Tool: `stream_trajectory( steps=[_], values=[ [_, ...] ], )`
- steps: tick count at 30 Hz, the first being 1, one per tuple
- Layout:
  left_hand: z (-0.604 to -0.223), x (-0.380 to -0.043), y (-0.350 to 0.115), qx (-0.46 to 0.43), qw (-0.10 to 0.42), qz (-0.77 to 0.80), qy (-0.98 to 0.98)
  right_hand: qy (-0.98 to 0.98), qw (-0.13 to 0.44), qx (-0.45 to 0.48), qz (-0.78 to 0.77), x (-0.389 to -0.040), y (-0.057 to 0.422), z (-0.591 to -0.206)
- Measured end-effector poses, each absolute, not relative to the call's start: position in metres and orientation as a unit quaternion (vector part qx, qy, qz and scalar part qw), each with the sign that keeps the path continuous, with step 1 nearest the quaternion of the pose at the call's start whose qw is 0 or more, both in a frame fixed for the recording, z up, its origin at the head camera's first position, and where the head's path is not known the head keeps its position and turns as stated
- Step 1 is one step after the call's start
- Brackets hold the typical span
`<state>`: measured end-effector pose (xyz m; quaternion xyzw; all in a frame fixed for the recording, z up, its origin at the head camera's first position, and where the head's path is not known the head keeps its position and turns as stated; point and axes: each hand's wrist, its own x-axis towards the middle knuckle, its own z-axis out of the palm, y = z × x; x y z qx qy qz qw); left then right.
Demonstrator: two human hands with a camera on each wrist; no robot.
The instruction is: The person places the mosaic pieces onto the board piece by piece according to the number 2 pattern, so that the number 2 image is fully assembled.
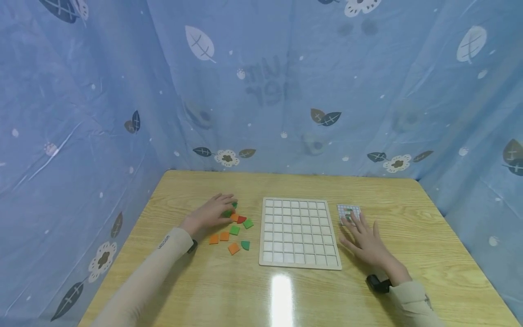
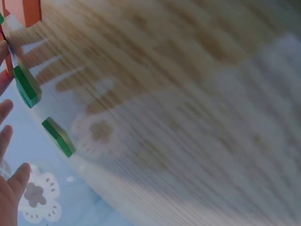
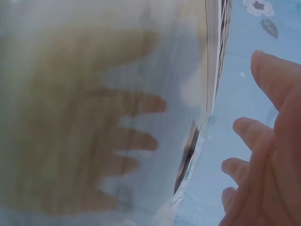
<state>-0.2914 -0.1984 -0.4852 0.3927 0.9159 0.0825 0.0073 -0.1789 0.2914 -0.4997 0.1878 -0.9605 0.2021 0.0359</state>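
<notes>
My left hand (image 1: 210,211) hovers palm down over a loose group of small coloured tiles, its fingers extended. Dark green tiles (image 1: 228,213) show partly from under those fingers, beside an orange tile (image 1: 234,217) and a red tile (image 1: 242,220). In the left wrist view the spread fingers hang at the left edge, near two green tiles, the nearer one (image 2: 59,137) apart from the hand. My right hand (image 1: 367,244) is spread above a small pattern card (image 1: 342,210), its fingertips overlapping the card in the head view. Neither hand holds anything.
Between the hands lies a pale wooden board (image 1: 298,227) with a grid of white squares. More tiles lie nearer me, among them a green quarter-round (image 1: 245,245) and an orange square (image 1: 234,248). A blue patterned curtain (image 1: 261,91) borders the wooden table (image 1: 196,295).
</notes>
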Motion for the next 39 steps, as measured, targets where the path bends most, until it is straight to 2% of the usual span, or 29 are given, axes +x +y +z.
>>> stream_trajectory(
  steps=[16, 27, 39],
  values=[
    [-0.478, -0.295, -0.189, 0.382, -0.005, 0.094, 0.919, -0.951, -0.006, 0.208, 0.230, -0.158, 0.279, -0.501],
    [-0.471, -0.297, -0.167, 0.365, -0.015, 0.105, 0.925, -0.946, -0.032, 0.211, 0.244, -0.152, 0.273, -0.497],
    [-0.467, -0.305, -0.135, 0.389, -0.034, 0.089, 0.916, -0.948, -0.047, 0.207, 0.236, -0.151, 0.273, -0.496]
  ],
)
